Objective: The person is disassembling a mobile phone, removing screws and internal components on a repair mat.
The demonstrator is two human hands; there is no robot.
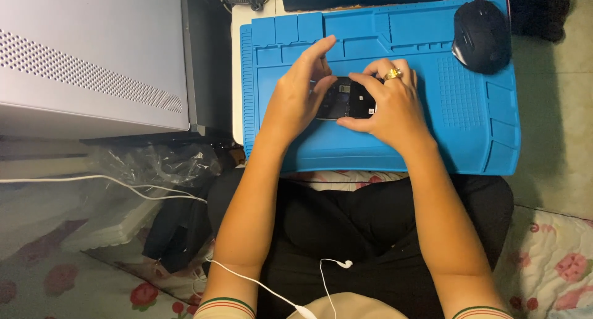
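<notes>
Fingers [321, 69] of both hands curl around a small dark phone [347, 100], lying open-backed on the blue mat [395, 146]; how firmly they grip cannot be told, since the palms cover its ends. Largest in view, a grey perforated case [92, 59] runs off the left edge. The mat hides nearly all of the desk [237, 78] beneath it. The left hand [295, 100] covers the phone's left end, and the right hand [389, 109], wearing a gold ring [393, 74], covers its right. A black mouse [482, 35] sits on the mat's far right corner. White earphones [343, 264] trail across the lap, the cord cut off below.
</notes>
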